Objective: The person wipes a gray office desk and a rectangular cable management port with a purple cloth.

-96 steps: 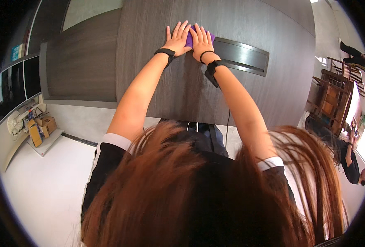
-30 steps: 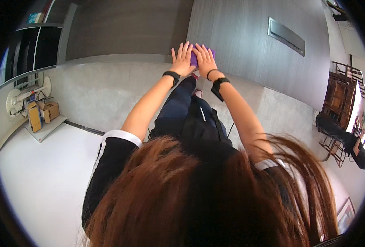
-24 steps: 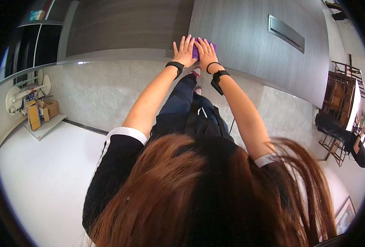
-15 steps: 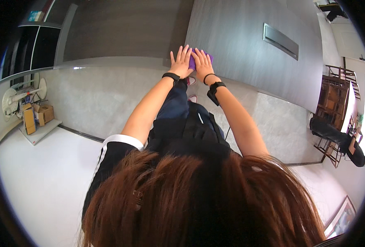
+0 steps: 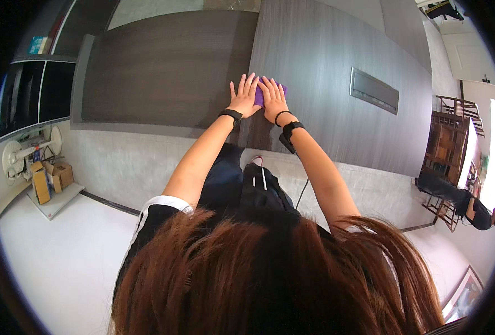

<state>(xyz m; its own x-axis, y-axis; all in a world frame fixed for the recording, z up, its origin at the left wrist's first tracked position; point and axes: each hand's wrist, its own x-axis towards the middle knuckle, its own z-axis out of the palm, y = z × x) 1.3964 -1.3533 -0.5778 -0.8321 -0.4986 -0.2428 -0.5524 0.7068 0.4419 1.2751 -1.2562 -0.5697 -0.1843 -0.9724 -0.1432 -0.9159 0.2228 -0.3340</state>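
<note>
Fingers outstretched, grip unclenched, left hand meets the left edge of a purple fabric cloth; right hand, likewise flat, covers more, hiding its long axis. Cloth lies on a dark-grey wood-grain bench, left of a rectangular grey metal panel.

On the grey wood-grain desk, a purple cloth lies left of an inset rectangular panel.

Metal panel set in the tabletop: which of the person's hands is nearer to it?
Right. The right hand is on the purple cloth, left of the metal panel; the left hand is farther left, past the right hand.
</note>
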